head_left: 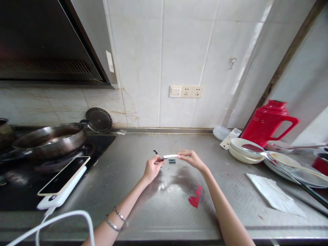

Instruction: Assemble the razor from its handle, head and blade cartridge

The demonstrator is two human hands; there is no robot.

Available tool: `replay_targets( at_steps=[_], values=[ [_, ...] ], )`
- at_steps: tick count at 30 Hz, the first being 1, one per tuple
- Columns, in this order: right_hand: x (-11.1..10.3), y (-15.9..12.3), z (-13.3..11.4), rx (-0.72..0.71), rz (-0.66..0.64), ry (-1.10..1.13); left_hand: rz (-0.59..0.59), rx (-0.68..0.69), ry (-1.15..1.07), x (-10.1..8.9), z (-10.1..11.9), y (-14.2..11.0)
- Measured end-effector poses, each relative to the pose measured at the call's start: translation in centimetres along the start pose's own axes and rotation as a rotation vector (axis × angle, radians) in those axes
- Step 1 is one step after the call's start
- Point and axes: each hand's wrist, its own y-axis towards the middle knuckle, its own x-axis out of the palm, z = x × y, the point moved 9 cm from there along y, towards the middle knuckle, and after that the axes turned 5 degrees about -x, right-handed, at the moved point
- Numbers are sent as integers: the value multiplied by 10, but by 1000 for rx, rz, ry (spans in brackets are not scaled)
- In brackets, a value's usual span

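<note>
Above the middle of the metal counter [143, 218], both hands meet at a small white curved piece [170, 156]. My right hand [191, 159] comes from the right, its fingertips closed on the white piece's right end. My left hand [153, 168] is pinched around a thin black piece [155, 152], whose upper end sticks out past the fingers. A dark tip at the left fingertips meets the white piece's left end; whether they are joined I cannot tell. Just below the white piece lie small dark green items [172, 161], too small to name.
A red torn sticker [196, 197] marks the counter near my right forearm. To the left, a phone [65, 176] rests on a white cabled device, beside a steel pan [51, 140] on the stove. Bowls [244, 159], a white tissue [275, 194] and a red thermos [268, 123] stand right.
</note>
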Motion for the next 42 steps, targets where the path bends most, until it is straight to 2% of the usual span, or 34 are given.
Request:
replay_targets(
  at_steps=[4, 9, 13, 18, 23, 28, 33, 37, 42],
  values=[
    [-3, 0, 3, 20, 42, -10, 1, -4, -1, 0, -4, 1],
    [2, 0, 7, 8, -19, 14, 20, -6, -27, -3, -5, 2],
    [-4, -1, 12, 35, 37, 20, 31, -25, -58, -5, -6, 3],
    [0, 0, 9, 19, 15, 19, 19, -5, -28, -2, -1, 1],
    [-7, -2, 11, 42, 80, 42, -9, -2, -2, 2, 1, -1],
    [-1, 0, 0, 12, 1, 5, 5, 28, 28, 0, 3, -1],
    [-8, 0, 3, 32, 72, -7, 5, 28, 60, 1, 3, -2],
    [-3, 0, 0, -16, 22, 4, 2, 46, 80, 2, 6, -3],
    [-11, -2, 0, -13, 112, -24, 7, 43, 92, 2, 8, -3]
  ],
)
